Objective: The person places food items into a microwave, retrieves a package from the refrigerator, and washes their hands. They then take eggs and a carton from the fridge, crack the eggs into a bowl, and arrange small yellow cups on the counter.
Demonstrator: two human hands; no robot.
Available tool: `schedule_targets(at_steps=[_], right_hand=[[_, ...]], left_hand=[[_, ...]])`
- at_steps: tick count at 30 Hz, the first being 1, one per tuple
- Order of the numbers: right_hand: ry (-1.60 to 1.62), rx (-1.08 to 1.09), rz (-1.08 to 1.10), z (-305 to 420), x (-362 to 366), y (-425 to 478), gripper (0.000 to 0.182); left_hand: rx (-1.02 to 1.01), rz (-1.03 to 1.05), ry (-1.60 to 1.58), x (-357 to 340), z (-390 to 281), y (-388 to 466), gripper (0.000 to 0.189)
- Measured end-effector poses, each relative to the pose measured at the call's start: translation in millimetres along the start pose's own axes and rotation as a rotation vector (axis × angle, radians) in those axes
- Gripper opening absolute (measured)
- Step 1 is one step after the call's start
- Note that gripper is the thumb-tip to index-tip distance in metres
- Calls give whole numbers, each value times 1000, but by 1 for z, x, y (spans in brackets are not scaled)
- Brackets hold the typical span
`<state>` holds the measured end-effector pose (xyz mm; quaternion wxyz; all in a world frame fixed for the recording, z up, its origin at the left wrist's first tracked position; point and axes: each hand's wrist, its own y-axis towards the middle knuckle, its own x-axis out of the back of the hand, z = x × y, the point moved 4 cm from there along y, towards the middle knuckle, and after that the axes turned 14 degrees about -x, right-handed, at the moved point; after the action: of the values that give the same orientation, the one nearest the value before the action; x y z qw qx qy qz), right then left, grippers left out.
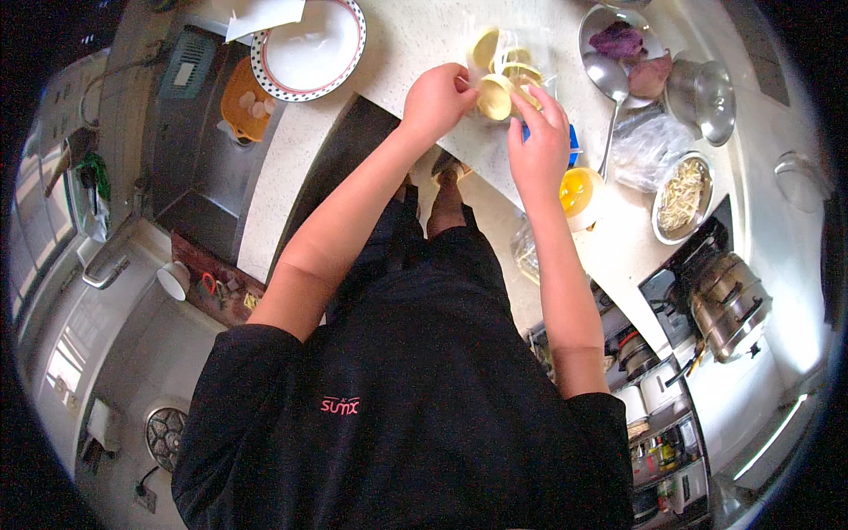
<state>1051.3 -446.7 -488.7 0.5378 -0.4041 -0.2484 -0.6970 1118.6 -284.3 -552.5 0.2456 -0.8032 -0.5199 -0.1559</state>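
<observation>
Several pale yellow tart shells (494, 97) lie in a clear plastic bag (544, 41) on the speckled countertop. My left hand (438, 99) is at the left side of the bag, its thumb and finger pinched on what looks like the bag's edge beside the nearest shell. From the right, my right hand (542, 139) reaches over the bag with its fingertips on a shell; whether it grips the shell or the plastic is hidden. Close to the right wrist are a blue object (574, 146), partly covered, and a pale bowl with yellow egg yolk (576, 191).
A dotted-rim plate (311, 53) stands left, beside a sink with an orange basket (242, 106) of eggshells. Purple pieces (616, 40) and a large spoon (605, 74) share a dish at right. Beyond are a bowl of sprouts (682, 197) and a steel pot (729, 306).
</observation>
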Motion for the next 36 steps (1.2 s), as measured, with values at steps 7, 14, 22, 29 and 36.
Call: schedule_targets(at_steps=[7,14,22,29,36], right_hand=[[113,-14,49,-3,-3,0,37],[-15,22,-39,30,1,12,39],[319,-120,-78,6,-20,42,12],[800,-275,232,-14,-20,51,9],[756,-381,-14,-52,-3,61,4]], left_hand=[[53,-41,-336,-3,12,-12,55],[-29,-53,9,12,-3,-14,55],[-106,-129,34,28,-16,3,52],[-11,-258,110,34,0,23,43],[24,-320,34,52,8,15,33]])
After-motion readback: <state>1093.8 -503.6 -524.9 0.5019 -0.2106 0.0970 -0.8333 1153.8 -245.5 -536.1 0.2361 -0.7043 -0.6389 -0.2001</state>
